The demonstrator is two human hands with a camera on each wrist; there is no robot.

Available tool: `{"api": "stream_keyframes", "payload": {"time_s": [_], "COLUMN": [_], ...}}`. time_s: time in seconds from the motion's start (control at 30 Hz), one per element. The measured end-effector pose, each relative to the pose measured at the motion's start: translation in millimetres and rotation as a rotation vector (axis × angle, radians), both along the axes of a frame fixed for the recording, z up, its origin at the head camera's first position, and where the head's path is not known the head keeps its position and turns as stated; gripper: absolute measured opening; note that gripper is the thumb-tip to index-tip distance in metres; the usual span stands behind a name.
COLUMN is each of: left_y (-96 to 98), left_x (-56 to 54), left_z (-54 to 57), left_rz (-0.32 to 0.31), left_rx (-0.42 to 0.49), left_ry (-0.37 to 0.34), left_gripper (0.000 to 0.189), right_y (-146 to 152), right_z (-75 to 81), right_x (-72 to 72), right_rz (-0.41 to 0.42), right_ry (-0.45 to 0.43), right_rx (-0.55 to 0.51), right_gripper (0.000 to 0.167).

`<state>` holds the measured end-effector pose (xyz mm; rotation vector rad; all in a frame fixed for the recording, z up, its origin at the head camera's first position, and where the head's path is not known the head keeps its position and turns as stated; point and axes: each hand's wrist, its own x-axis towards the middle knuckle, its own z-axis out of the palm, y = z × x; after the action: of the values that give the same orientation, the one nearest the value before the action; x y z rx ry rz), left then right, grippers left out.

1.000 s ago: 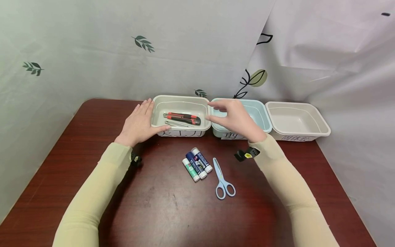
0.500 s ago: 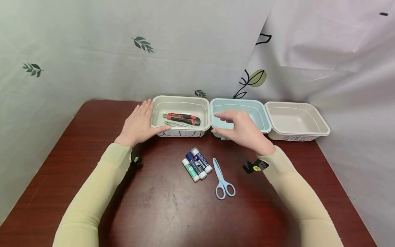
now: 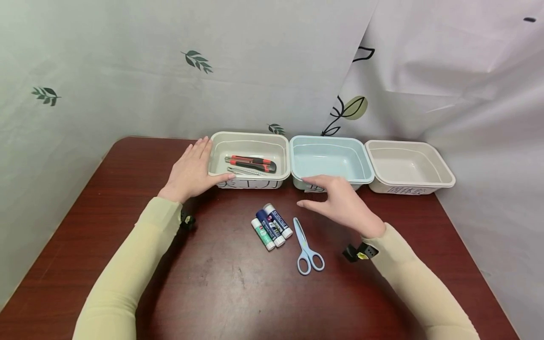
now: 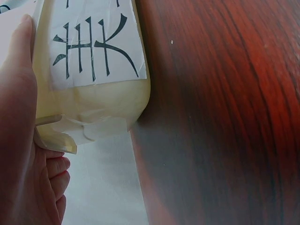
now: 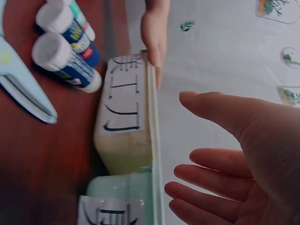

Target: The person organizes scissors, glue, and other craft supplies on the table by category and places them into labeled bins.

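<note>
left hand [image 3: 189, 172]: straight-fingered, resting on near-left corner of left cream bin [image 3: 250, 144] | right hand [image 3: 342, 200]: relaxed, holding nothing, near blue bin [image 3: 331, 148] | bins: tabletop's [image 3: 204, 293] far edge | risk: uneven left-hand pressure could tip left cream bin, sliding cutters [image 3: 250, 165]

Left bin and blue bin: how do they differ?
The left bin is beige; the blue bin pale blue. Cutters lie in the left bin; the blue bin shows none. The left hand touches the left bin; the right hand looks apart from the blue bin. Both have rounded corners and front labels.
</note>
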<state>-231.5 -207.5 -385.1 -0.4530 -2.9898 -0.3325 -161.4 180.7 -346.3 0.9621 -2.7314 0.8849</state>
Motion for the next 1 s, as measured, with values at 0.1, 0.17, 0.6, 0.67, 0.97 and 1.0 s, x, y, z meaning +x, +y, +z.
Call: {"api": "stream_keyframes", "payload": {"time_s": [0.1, 0.17, 0.6, 0.67, 0.97, 1.0], "left_y": [0.3, 0.1, -0.6, -0.7, 0.0, 0.1], "left_x": [-0.1, -0.7, -2.1, -2.2, -1.2, -1.1], "left_z": [0.0, -0.4, -1.7, -2.0, -0.1, 0.1], "left_rz": [-0.004, -0.005, -0.004, -0.003, -0.001, -0.001], "left_rx": [-0.001, -0.001, 0.0, 0.0, 0.002, 0.002], "left_ry": [-0.001, -0.003, -0.005, -0.005, -0.009, -0.011], "left_gripper": [0.123, 0.124, 0.125, 0.125, 0.125, 0.125], "right_y": [3, 4, 5, 4, -1, -2], "right_z": [-5.7, -9.9, -42.3, -46.7, -56.7, -57.4], "right_x": [7.9, 12.6, 45.7, 51.9, 76.2, 78.4], "right_rz": [-0.021, -0.037, -0.052, -0.05, -0.071, -0.075], "right_ry": [-0.016, -0.028, -0.088, -0.09, -0.069, -0.067], "right_rx": [0.032, 0.058, 0.123, 0.142, 0.182, 0.188], "right_gripper": [0.059, 0.063, 0.082, 0.086, 0.097, 0.097]}}
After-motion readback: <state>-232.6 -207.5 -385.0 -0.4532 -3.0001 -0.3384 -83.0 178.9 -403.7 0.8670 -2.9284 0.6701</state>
